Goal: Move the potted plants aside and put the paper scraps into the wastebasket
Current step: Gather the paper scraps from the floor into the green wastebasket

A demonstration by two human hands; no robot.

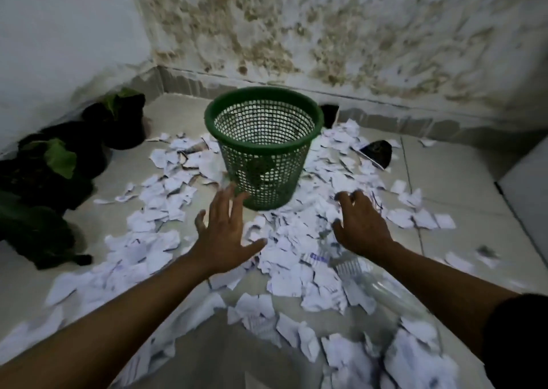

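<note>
Your potted plants [59, 163] already sit along the left wall in the floor's far-left corner, so that half looks done — but nearly all the paper scraps [290, 249] still lie on the tiled floor [462, 166], ringing the green mesh wastebasket [262, 148], which stands upright near the back wall and looks almost empty. Your left hand [225, 237] hovers with fingers spread and holding nothing, and your right hand [361, 225] is open too, fingers curled down onto the torn, printed white pieces just beside the basket's base.
</note>
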